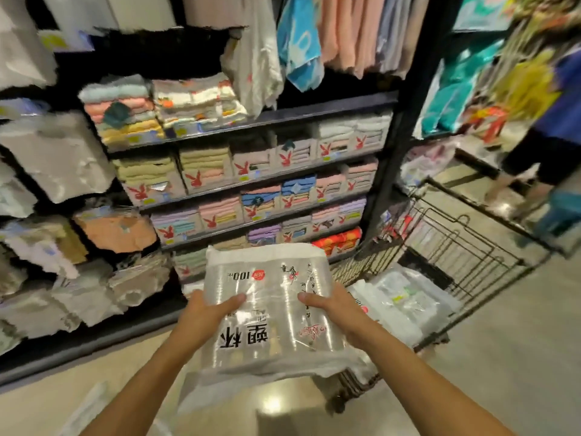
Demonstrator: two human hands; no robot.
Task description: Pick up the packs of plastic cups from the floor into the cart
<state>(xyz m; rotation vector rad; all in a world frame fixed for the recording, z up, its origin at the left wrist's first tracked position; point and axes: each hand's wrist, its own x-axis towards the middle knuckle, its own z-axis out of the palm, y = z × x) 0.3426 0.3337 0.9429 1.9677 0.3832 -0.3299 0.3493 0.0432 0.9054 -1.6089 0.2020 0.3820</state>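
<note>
Two bare forearms reach out over a glossy shop floor [509, 357], with the left hand [206, 311] and the right hand [334, 308] clamped on opposite edges of a clear pack of plastic cups [270, 294]. The thumbs lie across its top and the fingers are hidden beneath. The pack is held flat in the air, just left of a black wire shopping cart [471, 243]. More clear packs [405, 305] lie inside the cart. Behind them, dark shelves [330, 108] carry boxed, folded towels [204, 168], with more towels hanging above [345, 33]. A blurred passer-by [556, 121] stands at far right.
</note>
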